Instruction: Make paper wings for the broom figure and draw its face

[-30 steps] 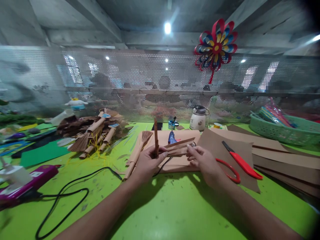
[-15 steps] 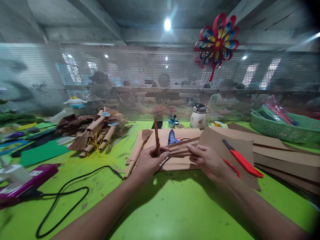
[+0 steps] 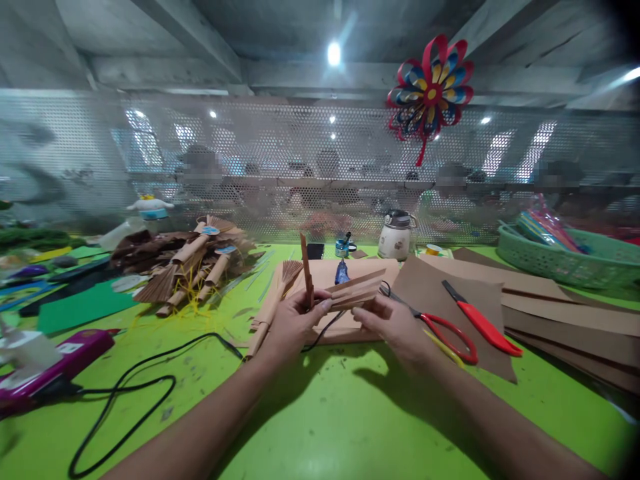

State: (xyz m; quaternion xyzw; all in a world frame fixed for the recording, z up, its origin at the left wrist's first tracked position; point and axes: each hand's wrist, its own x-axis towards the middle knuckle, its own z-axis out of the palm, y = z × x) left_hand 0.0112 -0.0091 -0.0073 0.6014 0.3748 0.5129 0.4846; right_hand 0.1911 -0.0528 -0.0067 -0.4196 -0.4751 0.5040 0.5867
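My left hand (image 3: 293, 330) is closed on a piece of folded brown paper (image 3: 356, 288). One narrow part of it stands upright above my fingers, while several strips spread out to the right. At the right end of these strips, the thumb and fingers of my right hand (image 3: 397, 327) are closed round the lower ones. Behind the strips lies a blue glue gun (image 3: 342, 272), partly hidden, on tan paper sheets (image 3: 325, 267). A rolled paper piece with a pleated, fanned end (image 3: 285, 283) rests left of my left hand.
Red-handled scissors (image 3: 453, 337) and a red-handled knife (image 3: 485, 325) lie on brown paper at right. Paper bundles (image 3: 193, 260) are piled at left. A black cable (image 3: 170, 380) loops across the green table. A white flask (image 3: 395, 237) and green basket (image 3: 565, 257) stand behind.
My right hand has shifted left and slightly down along the strips, and they now fan wider apart. More of the scissors shows beside it. The upright part has moved slightly left.
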